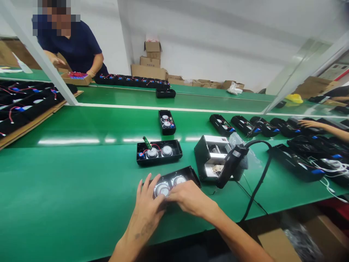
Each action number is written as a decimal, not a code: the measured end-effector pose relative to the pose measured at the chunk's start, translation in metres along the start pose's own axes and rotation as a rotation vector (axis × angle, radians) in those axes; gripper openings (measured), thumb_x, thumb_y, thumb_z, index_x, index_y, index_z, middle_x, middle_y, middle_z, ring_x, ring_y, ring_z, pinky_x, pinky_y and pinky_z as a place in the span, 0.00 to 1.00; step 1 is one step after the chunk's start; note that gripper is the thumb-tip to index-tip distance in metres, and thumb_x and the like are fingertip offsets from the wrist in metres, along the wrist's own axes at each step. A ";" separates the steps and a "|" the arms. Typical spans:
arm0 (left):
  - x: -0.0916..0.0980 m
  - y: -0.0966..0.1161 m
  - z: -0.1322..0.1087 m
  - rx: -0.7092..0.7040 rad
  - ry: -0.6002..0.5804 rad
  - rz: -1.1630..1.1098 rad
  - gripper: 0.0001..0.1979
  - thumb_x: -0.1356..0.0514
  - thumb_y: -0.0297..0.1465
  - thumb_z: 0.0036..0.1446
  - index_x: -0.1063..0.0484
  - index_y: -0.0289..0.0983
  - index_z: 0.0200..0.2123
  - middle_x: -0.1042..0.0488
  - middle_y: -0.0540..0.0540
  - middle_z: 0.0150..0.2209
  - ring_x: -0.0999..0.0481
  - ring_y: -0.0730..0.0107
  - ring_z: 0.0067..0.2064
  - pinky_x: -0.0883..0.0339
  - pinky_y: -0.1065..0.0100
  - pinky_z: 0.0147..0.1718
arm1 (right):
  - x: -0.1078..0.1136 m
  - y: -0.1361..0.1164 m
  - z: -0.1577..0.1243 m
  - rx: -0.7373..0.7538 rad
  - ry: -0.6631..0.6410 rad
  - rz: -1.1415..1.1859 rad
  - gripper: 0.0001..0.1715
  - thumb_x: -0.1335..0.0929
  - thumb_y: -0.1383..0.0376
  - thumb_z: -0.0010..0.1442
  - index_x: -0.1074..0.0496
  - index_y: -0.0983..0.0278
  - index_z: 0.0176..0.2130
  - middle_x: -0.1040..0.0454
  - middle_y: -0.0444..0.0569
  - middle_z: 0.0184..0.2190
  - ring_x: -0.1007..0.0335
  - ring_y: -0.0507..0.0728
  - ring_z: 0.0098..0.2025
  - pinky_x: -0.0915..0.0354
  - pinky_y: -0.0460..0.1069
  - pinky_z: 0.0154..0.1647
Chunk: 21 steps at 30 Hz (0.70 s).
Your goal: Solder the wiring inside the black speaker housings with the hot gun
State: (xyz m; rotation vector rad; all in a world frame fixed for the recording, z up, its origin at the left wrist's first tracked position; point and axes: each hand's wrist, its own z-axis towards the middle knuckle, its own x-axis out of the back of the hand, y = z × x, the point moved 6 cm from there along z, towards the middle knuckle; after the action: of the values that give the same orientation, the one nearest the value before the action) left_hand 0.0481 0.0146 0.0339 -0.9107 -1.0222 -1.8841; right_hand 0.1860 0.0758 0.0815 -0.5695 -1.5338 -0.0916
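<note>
In front of me lies a black speaker housing with two round silver-white speaker drivers in it. My left hand grips its left end, fingers spread over the far side and thumb beside the left driver. Closed in a pinch, my right hand has its fingertips at the housing's near middle, close to my left thumb. Whatever it pinches is hidden. Just beyond is a second speaker housing, with a green circuit board standing tilted, a red wire and a blue part.
A black-and-white machine stands to the right, with a black electric screwdriver and its cable. Several housings line the right side, where another person's hand reaches in. A loaded cardboard tray is at left. A co-worker stands across the bench.
</note>
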 end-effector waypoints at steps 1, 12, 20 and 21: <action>0.000 0.000 0.002 -0.003 -0.010 0.000 0.18 0.29 0.22 0.50 0.24 0.42 0.43 0.41 0.34 0.74 0.43 0.26 0.74 0.42 0.22 0.65 | 0.000 0.001 0.000 -0.003 0.005 0.039 0.19 0.33 0.74 0.68 0.18 0.56 0.48 0.14 0.44 0.42 0.23 0.55 0.41 0.45 0.51 0.33; 0.010 0.009 0.014 0.017 -0.117 -0.015 0.11 0.26 0.26 0.50 0.21 0.41 0.36 0.31 0.38 0.70 0.38 0.31 0.72 0.44 0.27 0.66 | 0.005 0.008 -0.003 -0.077 -0.049 0.210 0.16 0.32 0.71 0.67 0.17 0.57 0.47 0.14 0.46 0.42 0.21 0.57 0.41 0.38 0.49 0.39; 0.014 -0.041 0.071 0.297 -0.511 -0.457 0.12 0.23 0.37 0.42 0.21 0.40 0.26 0.24 0.48 0.61 0.22 0.52 0.56 0.30 0.53 0.56 | 0.024 0.009 0.028 -0.130 -0.031 -0.023 0.21 0.29 0.71 0.59 0.22 0.65 0.53 0.17 0.57 0.41 0.22 0.63 0.41 0.38 0.52 0.41; 0.015 -0.048 0.080 0.312 -0.545 -0.478 0.14 0.23 0.40 0.41 0.22 0.40 0.25 0.23 0.49 0.60 0.20 0.57 0.51 0.28 0.58 0.51 | 0.029 0.013 0.035 -0.131 -0.034 0.025 0.22 0.28 0.71 0.58 0.21 0.64 0.52 0.16 0.55 0.40 0.22 0.61 0.40 0.38 0.51 0.39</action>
State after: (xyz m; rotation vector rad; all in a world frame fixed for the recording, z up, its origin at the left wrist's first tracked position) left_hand 0.0164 0.0983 0.0643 -1.0837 -1.9474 -1.7961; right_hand 0.1608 0.1093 0.1031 -0.6966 -1.5610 -0.1648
